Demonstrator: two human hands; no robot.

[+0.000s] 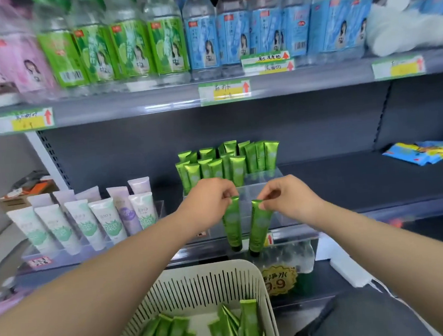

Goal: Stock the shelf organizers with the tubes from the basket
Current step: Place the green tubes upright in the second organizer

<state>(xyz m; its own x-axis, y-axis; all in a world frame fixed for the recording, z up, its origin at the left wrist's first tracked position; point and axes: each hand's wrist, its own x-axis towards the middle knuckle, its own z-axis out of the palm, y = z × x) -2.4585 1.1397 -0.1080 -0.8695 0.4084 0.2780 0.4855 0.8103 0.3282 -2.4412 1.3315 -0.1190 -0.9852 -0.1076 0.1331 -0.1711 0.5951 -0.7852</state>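
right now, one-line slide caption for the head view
Left hand pinches a green tube and right hand a second green tube, caps down, before the clear organizer, basket below.

light: bright, even | upper bottles (129, 50) motion-blurred | edges: wide-angle bowing | shadows: soft

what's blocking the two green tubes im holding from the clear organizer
Nothing visible. The left tube and right tube hang before the clear organizer; its front is open, standing tubes fill only the back.
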